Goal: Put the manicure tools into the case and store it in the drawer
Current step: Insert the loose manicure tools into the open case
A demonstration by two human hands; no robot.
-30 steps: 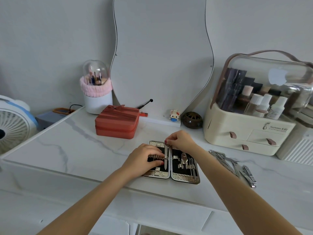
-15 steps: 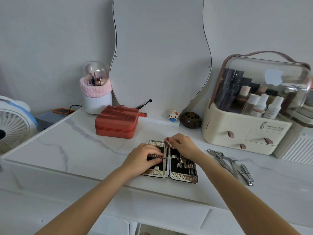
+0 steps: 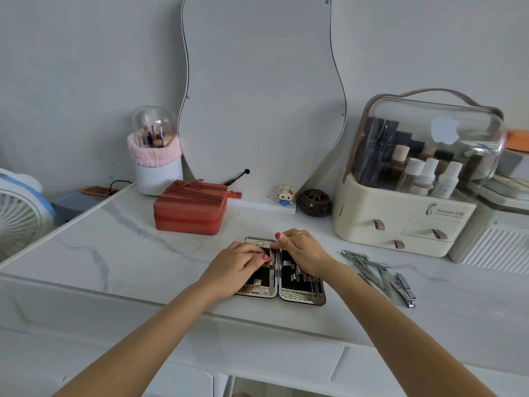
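Here we see the case (image 3: 303, 293) lying open and flat near the front edge of the counter (image 3: 114, 253), about midway along it, its two halves hinged side by side. Our left hand (image 3: 232, 270) rests on the left half, covering most of it, fingers curled down onto the upper part beside the hinge; whether they pinch anything there we cannot tell. Our right hand (image 3: 303, 249) sits over the upper part of the right half, its thumb and forefinger pinched together at the top of the hinge line on what looks like a thin tool (image 3: 275, 270) that runs down along the hinge. The two hands almost touch there. Loose tools (image 3: 380, 275) lie in a scattered heap on the counter to the right of the case, apart from it and just beside our right forearm. Behind them, toward the back right corner, stands an organizer (image 3: 400, 219) with drawers. A red box (image 3: 190, 209) sits behind the case toward the left, with a mirror (image 3: 257, 96) against the back edge.
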